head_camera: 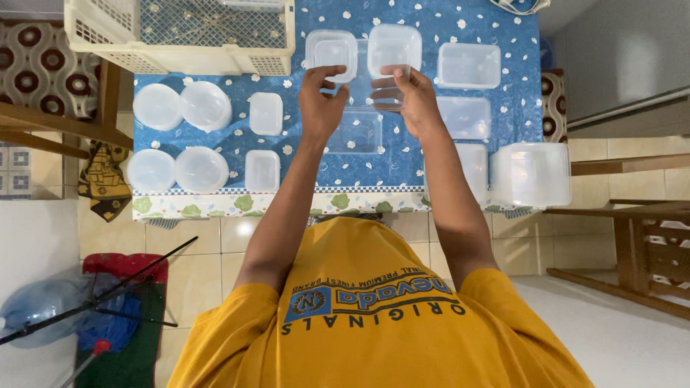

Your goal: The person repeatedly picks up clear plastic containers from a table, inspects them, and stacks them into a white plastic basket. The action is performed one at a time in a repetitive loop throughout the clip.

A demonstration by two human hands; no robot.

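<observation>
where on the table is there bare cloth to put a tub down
Bare cloth lies between the small square lids and the clear tub. The right side is crowded with stacked tubs; the far left holds round lids; the basket fills the far corner.

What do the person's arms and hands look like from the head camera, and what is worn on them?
Both arms are bare from the upper arm down. The short sleeves of a yellow T-shirt with blue and dark print end above the elbows. The left hand and right hand wear no gloves, and no rings, watch or bracelets show. All the fingers are uncovered.
</observation>
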